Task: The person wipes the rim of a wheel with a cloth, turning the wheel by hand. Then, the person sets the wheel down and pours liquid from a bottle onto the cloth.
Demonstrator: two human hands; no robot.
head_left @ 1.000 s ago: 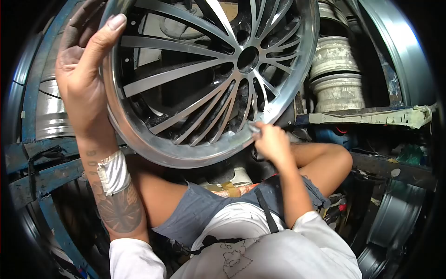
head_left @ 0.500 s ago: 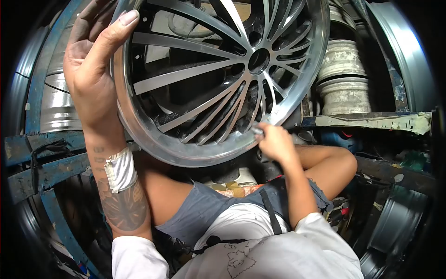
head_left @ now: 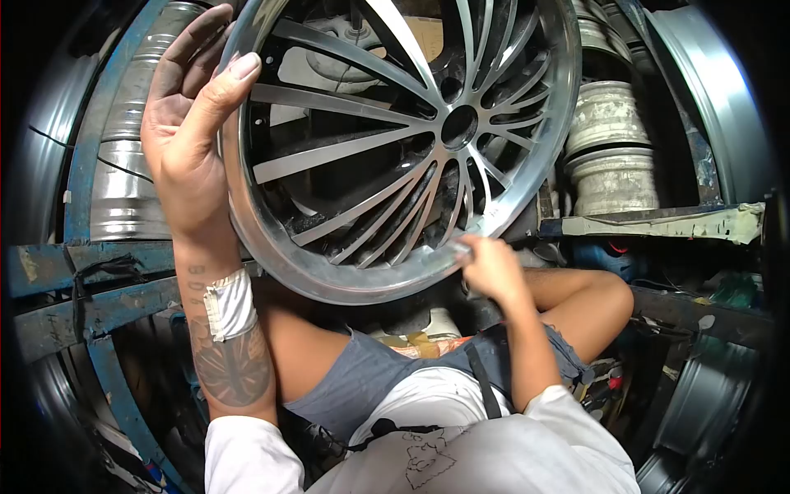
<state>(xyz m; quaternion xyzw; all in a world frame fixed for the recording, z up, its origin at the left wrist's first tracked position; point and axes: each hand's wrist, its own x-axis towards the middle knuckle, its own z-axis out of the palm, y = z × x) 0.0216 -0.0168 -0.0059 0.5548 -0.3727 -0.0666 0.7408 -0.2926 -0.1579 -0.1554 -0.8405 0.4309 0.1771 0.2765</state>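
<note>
The left hand [head_left: 191,156] clasps the left rim of one alloy wheel [head_left: 395,140], thumb hooked over the lip and fingers behind. The wheel stands on edge above the person's lap, spoked face toward the camera and tilted, hub axis pointing at the viewer. The right hand [head_left: 490,267] pinches a small grey piece [head_left: 461,245] against the lower rim; two pale old rims [head_left: 611,148] are stacked at right.

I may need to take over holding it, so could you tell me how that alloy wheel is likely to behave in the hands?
The alloy wheel looks rigid metal, so it should not flex. Its polished lip looks smooth and may slip; the left hand steadies the rim while the right hand touches the lower edge. Being round and held upright, it would probably roll if released.
</note>
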